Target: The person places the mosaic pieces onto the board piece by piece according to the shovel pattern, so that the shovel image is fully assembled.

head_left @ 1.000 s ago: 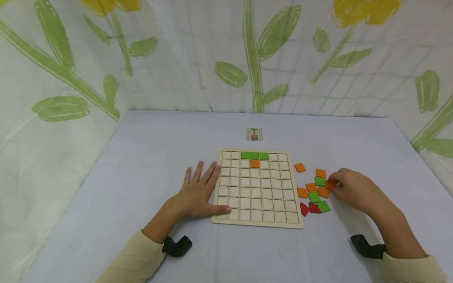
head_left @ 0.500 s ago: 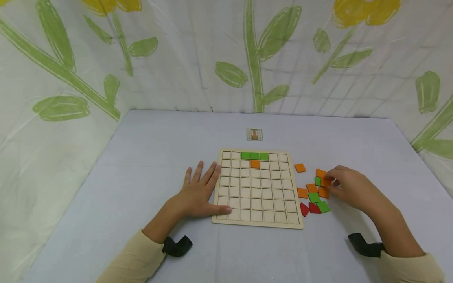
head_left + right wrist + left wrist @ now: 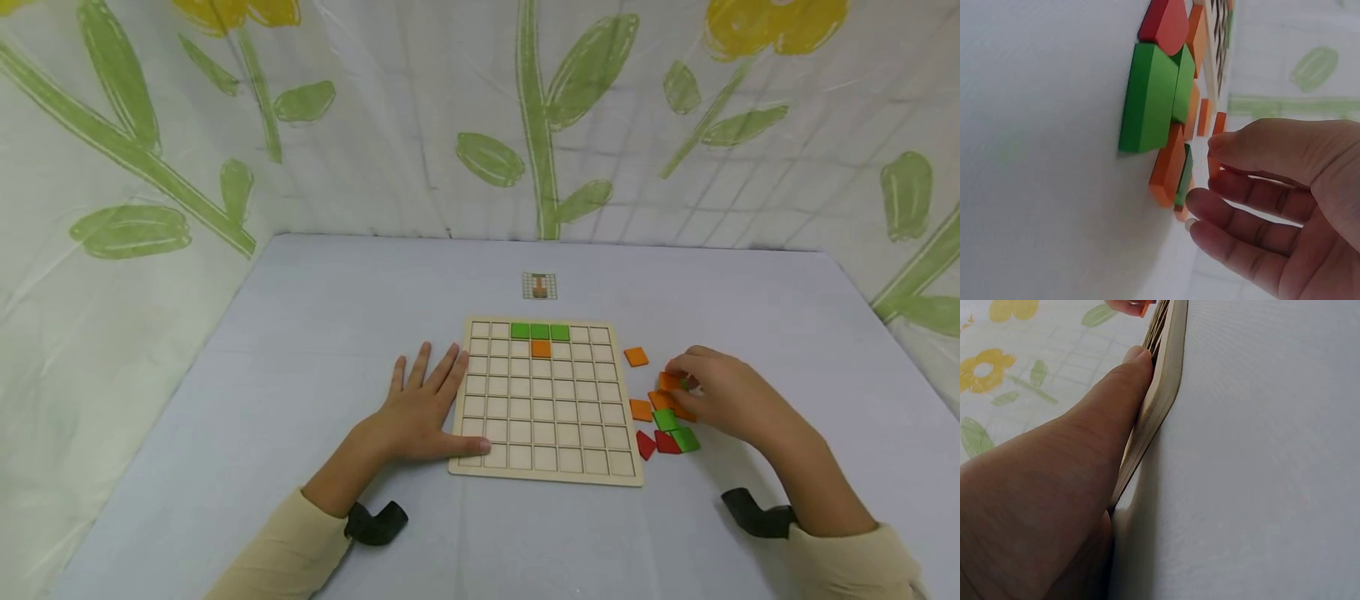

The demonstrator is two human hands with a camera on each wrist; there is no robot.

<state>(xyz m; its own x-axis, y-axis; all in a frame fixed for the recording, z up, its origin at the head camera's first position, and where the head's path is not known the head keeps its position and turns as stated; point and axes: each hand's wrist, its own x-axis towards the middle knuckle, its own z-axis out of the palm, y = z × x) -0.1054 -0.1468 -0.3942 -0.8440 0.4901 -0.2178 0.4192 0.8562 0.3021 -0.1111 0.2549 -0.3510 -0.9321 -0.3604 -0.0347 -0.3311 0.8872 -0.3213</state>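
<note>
My left hand lies spread at the left edge of a wooden grid board, its thumb resting on the lower left corner. The left wrist view shows that thumb along the board's edge. Three green tiles fill part of the board's top row, with one orange tile in the row below. To the right of the board, my right hand pinches an orange square tile between thumb and finger. It is just above the loose tiles, hiding some in the head view.
Loose orange, green and red tiles lie right of the board. A single orange tile sits apart near the board's upper right. Beyond the board is a small printed picture card. A flower-patterned curtain hangs behind the table.
My right hand has moved left over the loose tiles toward the board, carrying the orange tile. My left hand has stayed in place on the board.
</note>
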